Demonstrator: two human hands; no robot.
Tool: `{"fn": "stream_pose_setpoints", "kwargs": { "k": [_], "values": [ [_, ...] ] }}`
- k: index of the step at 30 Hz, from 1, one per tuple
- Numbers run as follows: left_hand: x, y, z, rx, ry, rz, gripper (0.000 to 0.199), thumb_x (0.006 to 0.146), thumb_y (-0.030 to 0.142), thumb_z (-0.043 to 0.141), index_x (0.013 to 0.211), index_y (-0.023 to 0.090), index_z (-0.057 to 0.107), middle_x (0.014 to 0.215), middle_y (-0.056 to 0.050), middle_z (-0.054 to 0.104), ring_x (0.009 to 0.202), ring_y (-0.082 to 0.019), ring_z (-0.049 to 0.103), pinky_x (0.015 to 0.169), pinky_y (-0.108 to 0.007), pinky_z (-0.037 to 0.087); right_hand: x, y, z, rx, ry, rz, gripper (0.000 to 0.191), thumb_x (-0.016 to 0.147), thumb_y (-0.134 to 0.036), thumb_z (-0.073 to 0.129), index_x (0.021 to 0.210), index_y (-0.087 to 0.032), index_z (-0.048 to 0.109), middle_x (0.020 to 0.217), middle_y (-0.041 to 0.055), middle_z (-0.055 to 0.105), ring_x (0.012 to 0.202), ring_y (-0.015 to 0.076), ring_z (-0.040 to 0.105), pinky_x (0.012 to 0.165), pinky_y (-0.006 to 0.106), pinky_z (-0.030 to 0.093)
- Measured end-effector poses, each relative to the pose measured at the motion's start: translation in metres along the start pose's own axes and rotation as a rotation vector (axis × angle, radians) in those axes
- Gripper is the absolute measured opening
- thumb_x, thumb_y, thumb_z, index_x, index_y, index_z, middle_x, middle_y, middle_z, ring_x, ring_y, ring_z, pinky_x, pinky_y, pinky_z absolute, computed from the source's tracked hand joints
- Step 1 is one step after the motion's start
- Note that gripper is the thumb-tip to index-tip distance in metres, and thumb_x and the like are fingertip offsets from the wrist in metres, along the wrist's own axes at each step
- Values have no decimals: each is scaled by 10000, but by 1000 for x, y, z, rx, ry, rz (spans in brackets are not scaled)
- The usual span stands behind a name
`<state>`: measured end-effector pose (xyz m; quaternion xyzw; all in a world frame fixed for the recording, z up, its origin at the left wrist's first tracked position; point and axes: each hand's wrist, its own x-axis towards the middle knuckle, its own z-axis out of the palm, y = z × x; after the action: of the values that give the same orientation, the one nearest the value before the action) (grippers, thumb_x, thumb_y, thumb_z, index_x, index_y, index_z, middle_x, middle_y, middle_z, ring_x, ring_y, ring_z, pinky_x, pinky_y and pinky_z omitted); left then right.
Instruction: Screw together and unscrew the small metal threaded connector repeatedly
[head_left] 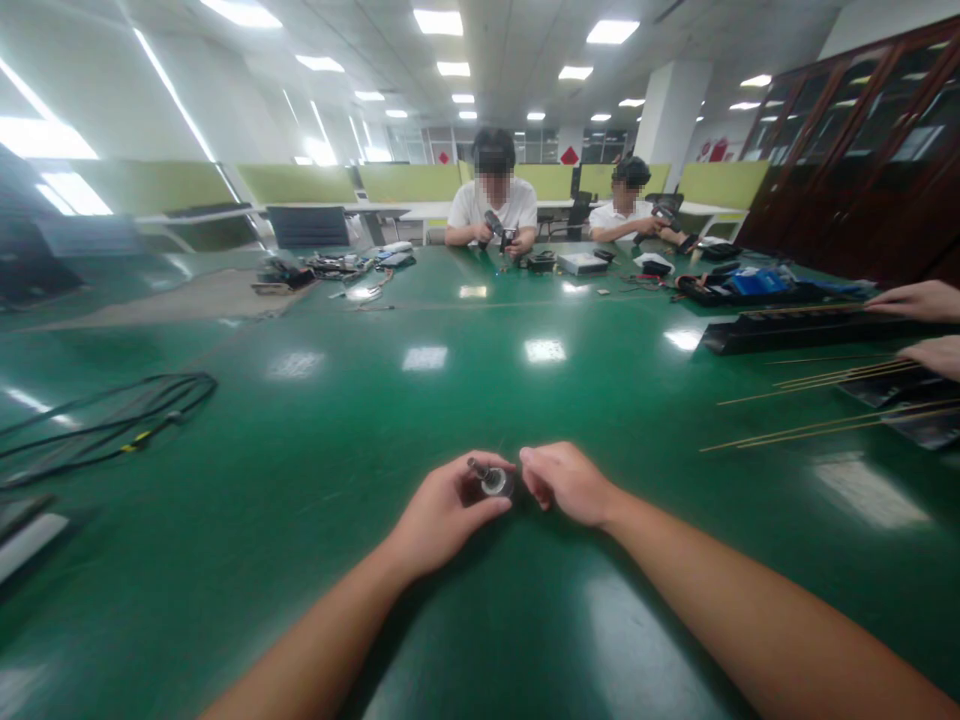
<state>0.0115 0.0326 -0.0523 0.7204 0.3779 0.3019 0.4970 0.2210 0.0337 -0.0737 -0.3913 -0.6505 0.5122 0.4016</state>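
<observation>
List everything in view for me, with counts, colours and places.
Table: one, green, centre
Metal part: one, grey, lower centre
Cables: several, black, left
Flat item: one, dark and white, left edge
Thin rods: several, golden, right
Long tray: one, black, right
Assorted equipment: uncounted, mixed colours, far side
Seated people: two, white shirts, far side
Other person's hands: two, bare, right edge
Partitions: several, lime, background
Cabinets: uncounted, brown, far right
Ceiling lights: many, white, overhead
Left hand: one, bare, around metal part
Right hand: one, bare, beside it
</observation>
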Motion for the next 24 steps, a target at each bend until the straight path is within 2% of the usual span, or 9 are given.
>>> {"fn": "stream_pose_setpoints", "kwargs": {
  "k": [13,17,24],
  "values": [
    [3,1,1,-158,-24,-80,378,827,318,700,1146,142,601,1135,-89,687,1042,-218,661,989,-368,516,-1,-2,1,-54,3,16,603,967,-595,406,574,-164,560,487,-11,509,444,109,490,477,222,382],
    [2,2,3,-144,28,-91,383,804,334,723,1117,143,612,1142,-92,687,1067,-231,658,995,-372,513,-1,-1,1,-55,-1,11,612,969,-599,399,566,-166,555,485,-9,506,446,112,486,485,228,384],
    [-2,1,3,-29,136,-74,357,755,369,777,1006,152,648,1000,-67,708,932,-221,684,911,-366,534,-2,-3,1,-46,6,14,597,966,-590,412,574,-164,556,495,-8,510,448,112,488,488,230,389]
  ]
}}
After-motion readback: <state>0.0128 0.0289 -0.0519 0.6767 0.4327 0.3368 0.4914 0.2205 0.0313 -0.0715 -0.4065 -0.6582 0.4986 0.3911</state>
